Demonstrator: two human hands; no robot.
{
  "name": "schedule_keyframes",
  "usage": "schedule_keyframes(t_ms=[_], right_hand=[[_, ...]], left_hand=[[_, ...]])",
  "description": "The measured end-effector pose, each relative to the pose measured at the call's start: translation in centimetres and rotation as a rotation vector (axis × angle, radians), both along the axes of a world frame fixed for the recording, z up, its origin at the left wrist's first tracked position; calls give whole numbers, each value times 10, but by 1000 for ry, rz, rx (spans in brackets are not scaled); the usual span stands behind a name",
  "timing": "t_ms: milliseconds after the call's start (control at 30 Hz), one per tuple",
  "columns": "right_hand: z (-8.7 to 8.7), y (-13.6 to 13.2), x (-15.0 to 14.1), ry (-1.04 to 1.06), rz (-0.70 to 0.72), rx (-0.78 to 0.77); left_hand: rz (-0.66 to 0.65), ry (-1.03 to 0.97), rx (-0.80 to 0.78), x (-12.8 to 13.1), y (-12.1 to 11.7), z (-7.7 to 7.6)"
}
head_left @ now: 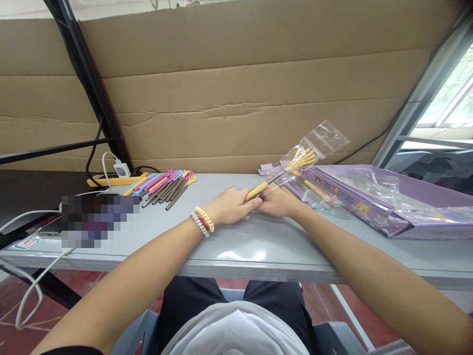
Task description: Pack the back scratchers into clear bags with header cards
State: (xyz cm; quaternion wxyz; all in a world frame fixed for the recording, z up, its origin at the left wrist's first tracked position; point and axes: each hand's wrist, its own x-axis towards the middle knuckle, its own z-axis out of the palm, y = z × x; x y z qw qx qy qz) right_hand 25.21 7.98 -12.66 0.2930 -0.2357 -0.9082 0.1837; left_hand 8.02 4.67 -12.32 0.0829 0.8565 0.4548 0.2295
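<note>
A yellow back scratcher (304, 159) with a metal shaft points up and to the right, its claw end inside a clear plastic bag (325, 137). My left hand (232, 205) is closed around its yellow handle, with the thumb lying along the near side. Right beside it, my right hand (278, 201) lies behind the shaft and against the lower part of the bag. The fingers of that hand are hidden behind the scratcher and bag. Other bagged back scratchers (316, 190) lie on the table just past my right hand.
Several loose back scratchers (168, 185) in pink, blue and yellow lie at the back left. To the right sits an open purple box (373, 204) with clear film in it. A white charger (121, 168) and cables are at the left. Cardboard (229, 88) stands behind the grey table (236, 246).
</note>
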Motion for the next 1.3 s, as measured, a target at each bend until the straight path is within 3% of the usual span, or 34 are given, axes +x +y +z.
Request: schedule_keyframes(t_ms=[467,733,867,1000,1167,1300], right_hand=[[4,-2,1,-66,-35,58],[5,4,8,54,-94,92],[6,12,15,133,-284,227],[11,19,25,245,-561,320],[22,34,64,370,-959,421],[23,47,108,282,-1254,308]], left_hand=[[-38,-36,-17,1,-2,2],[86,-205,160,-7,11,5],[223,-289,241,-22,26,5],[379,-244,294,-38,39,5],[470,-184,290,-59,45,8],[507,-176,257,-77,51,9]])
